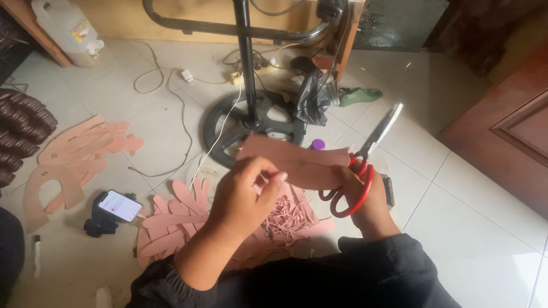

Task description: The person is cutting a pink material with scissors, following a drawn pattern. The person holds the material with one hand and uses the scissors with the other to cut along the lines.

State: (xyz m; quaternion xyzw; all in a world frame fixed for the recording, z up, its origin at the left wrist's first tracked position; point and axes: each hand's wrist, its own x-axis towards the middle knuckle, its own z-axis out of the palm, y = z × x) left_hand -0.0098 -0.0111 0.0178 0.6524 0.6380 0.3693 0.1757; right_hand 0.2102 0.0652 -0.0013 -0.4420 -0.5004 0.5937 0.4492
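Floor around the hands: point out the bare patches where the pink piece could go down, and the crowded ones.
Bare tile lies right of the right hand and its red scissors, up to the wooden door. Another bare strip lies between the phone and the white cable. Crowded: pink cutouts and trimmings under the left hand, and the fan base.

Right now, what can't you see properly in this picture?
Head view only:
- Right hand: mostly hidden behind the pink sheet and red-handled scissors.
- Left hand: fingertips tucked behind the sheet.
- Phone screen: too small to tell.
- Fan stand: top cut off by the edge.
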